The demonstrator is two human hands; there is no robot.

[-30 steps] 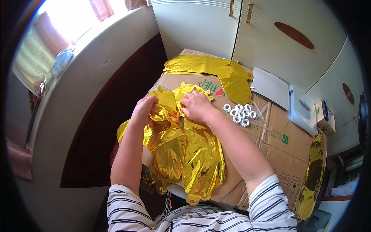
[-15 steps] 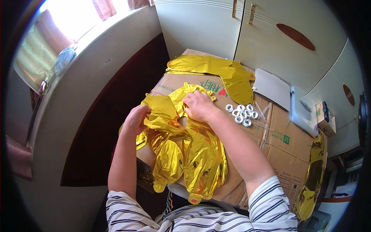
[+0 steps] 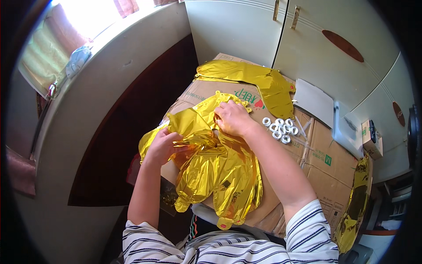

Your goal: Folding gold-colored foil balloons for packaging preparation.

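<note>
A crumpled gold foil balloon (image 3: 215, 165), uninflated, lies spread over the near part of the cardboard and hangs a little past its front edge. My left hand (image 3: 163, 145) grips its left part, the fingers curled into the foil. Near its top, my right hand (image 3: 233, 118) pinches the foil, with the fingertips partly hidden by the folds. Beyond it lies another flat gold foil balloon (image 3: 246, 79), bent at a corner and touched by neither hand. To the right of my right hand sits a cluster of small white ribbon rolls (image 3: 281, 129).
Flattened cardboard (image 3: 321, 163) covers the table. A grey-white flat sheet (image 3: 314, 100), a clear plastic box (image 3: 345, 123) and a small carton (image 3: 372, 140) stand along the right. More gold foil (image 3: 353, 207) hangs at the right edge. Cabinets (image 3: 334, 57) close off the back.
My left hand has moved lower along the foil, and the balloon's left part has spread outward and folded differently. My right hand keeps its hold near the top. The view has shifted slightly.
</note>
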